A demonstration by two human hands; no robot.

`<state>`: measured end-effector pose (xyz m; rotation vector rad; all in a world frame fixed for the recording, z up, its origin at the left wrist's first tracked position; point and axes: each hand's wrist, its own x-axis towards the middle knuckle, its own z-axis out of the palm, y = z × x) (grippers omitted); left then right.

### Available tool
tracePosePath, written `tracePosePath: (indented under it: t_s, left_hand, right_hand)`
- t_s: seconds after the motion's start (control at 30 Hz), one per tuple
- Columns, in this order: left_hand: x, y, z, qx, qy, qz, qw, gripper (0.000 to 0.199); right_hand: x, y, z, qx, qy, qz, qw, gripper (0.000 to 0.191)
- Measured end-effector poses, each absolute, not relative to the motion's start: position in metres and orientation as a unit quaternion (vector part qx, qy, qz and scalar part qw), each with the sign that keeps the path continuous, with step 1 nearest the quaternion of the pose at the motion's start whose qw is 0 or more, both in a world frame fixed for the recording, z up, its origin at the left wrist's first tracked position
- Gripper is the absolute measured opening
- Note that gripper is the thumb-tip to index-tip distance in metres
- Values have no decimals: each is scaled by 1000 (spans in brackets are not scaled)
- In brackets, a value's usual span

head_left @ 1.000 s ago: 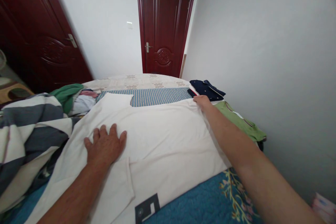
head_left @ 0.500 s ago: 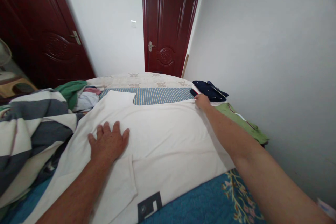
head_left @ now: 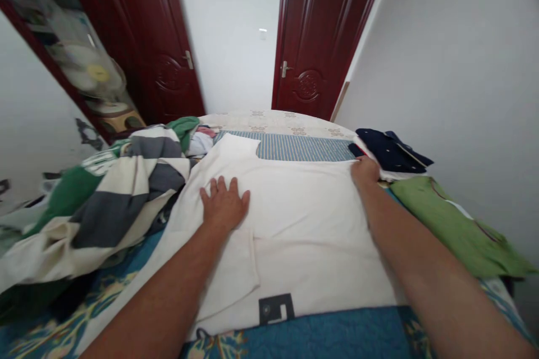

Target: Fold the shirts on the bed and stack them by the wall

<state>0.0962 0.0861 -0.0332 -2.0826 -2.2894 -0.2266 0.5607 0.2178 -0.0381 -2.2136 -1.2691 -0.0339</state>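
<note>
A white T-shirt lies spread out, with one sleeve folded over it and a dark printed patch by its near edge. My left hand rests flat on the shirt's left part, fingers spread. At the far right corner, my right hand is closed on the shirt's edge; its fingertips are partly hidden. Just beyond that hand sits a folded navy garment on top of white cloth. A green folded garment lies to the right of my right forearm.
A heap of clothes, with a grey and cream striped piece on top, fills the left side. Under everything is a blue floral bedspread. Beyond the shirt are a striped blue cloth and a pale patterned cover. A wall rises at right.
My view has swung left, so everything appears farther right and more of the clothes heap shows. Both hands keep about the same places on the shirt.
</note>
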Motion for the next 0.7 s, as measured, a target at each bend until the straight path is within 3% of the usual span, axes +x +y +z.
tracePosePath:
  t_s: [0.2,0.4,0.7]
  left_hand:
    - [85,86,-28,-666,-737,-113,-4,59]
    - [33,114,12,-647,-744,-163,38,52]
    - [-10,183,41,-642,-756,-95,-84,40]
  right_hand:
    - [556,227,-53,-853,-454,-36,255,43]
    - [565,235,-64,-855,-448,-59,254,43]
    - [575,242,-72,-837,-473,-44,271,41]
